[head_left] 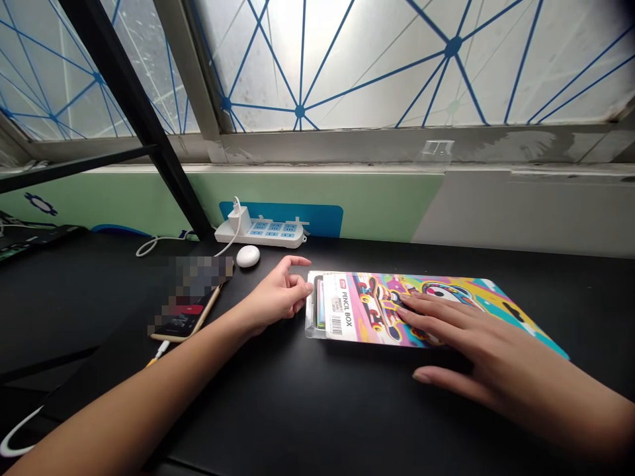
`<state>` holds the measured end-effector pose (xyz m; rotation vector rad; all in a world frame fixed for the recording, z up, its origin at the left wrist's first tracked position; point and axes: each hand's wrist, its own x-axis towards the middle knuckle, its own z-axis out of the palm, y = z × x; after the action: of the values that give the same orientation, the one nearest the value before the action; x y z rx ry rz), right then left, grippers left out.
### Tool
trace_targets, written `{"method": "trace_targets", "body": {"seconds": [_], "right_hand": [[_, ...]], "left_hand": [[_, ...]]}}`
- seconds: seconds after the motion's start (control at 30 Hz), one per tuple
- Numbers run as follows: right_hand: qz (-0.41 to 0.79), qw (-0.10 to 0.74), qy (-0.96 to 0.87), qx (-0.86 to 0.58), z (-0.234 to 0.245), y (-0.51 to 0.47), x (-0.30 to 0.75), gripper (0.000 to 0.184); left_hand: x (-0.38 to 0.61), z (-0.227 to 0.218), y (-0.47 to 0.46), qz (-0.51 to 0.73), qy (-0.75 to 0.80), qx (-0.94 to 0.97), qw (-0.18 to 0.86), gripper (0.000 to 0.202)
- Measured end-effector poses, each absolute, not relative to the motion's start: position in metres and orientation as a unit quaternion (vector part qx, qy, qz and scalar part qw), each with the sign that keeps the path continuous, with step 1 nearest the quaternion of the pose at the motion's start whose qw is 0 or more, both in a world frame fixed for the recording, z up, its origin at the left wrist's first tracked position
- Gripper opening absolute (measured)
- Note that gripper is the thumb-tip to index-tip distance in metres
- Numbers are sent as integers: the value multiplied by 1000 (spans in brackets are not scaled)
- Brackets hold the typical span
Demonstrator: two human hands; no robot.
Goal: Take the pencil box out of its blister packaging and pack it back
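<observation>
A colourful pencil box (367, 307) lies flat on the black desk, with a skateboard picture and a white label reading "PENCIL BOX" at its left end. Clear plastic shows around that end. My right hand (461, 324) rests on the box's printed top, its fingers stretched out and its thumb off the near edge. At the left end is my left hand (282, 292), its index finger and thumb apart and the other fingers curled. The thumb tip is at the plastic edge; whether it touches, I cannot tell. Nothing shows in the left hand's grasp.
Behind my left hand stand a white power strip (265, 233) with a charger (239, 220) plugged in and a small white rounded case (248, 256). A phone (193, 304), partly blurred out, lies left of my forearm. A black frame post (143, 119) rises at the left.
</observation>
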<state>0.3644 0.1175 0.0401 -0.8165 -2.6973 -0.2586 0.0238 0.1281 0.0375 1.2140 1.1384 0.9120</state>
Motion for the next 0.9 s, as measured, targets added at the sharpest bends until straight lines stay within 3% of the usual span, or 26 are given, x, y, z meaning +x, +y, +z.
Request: {"method": "trace_targets", "body": {"seconds": [0.13, 0.37, 0.7, 0.8, 0.9], "right_hand": [[-97, 142, -941, -291, 43, 121, 380, 63], [-99, 124, -943, -293, 45, 129, 387, 47], [-112, 125, -940, -297, 39, 131, 388, 34], [-126, 153, -931, -305, 37, 129, 378, 38], [-129, 171, -923, -321, 35, 122, 360, 55]], "left_hand": [[19, 40, 130, 377, 508, 540, 555, 45], [-4, 48, 134, 330, 610, 608, 386, 36], [-43, 66, 141, 124, 695, 687, 175, 26], [-44, 64, 142, 76, 730, 675, 74, 35], [-26, 58, 137, 112, 692, 711, -60, 43]]}}
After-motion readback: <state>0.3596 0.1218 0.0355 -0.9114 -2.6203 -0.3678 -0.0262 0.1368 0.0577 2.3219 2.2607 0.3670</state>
